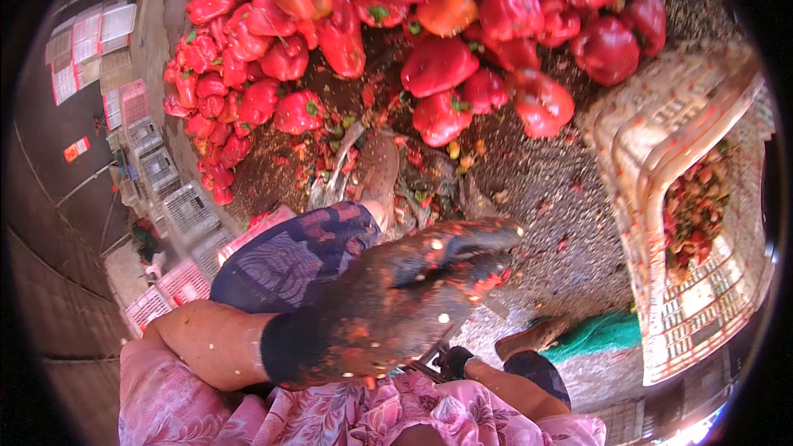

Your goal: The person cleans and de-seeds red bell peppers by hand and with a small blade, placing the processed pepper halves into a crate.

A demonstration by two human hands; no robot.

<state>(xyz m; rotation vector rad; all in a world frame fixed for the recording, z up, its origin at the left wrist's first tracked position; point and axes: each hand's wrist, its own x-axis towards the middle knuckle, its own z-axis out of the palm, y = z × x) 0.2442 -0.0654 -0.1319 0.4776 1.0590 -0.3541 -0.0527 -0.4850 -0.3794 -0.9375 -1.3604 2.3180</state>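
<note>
My left hand [421, 297], in a dark glove coated with red pulp and pale seeds, reaches across above my lap. Its fingers are bent and blurred, and small red bits [489, 285] show at them; whether it grips something cannot be told. Lower down, my right hand [457, 362], also dark-gloved, is near a metal frame [427, 371] and partly hidden behind the left hand. Beyond my feet lies a large heap of red bell peppers [266, 49], some partly orange. A few peppers [441, 118] rest at its near edge, among seeds and scraps.
A pale plastic crate [632, 260] at the right holds red and brownish scraps [700, 217]. Green netting [595, 337] lies beside it. Grey crates [189, 207] and pink crates [186, 282] line the left. Wet seeds cover the ground [545, 198]; a bare foot [378, 167] stands before the heap.
</note>
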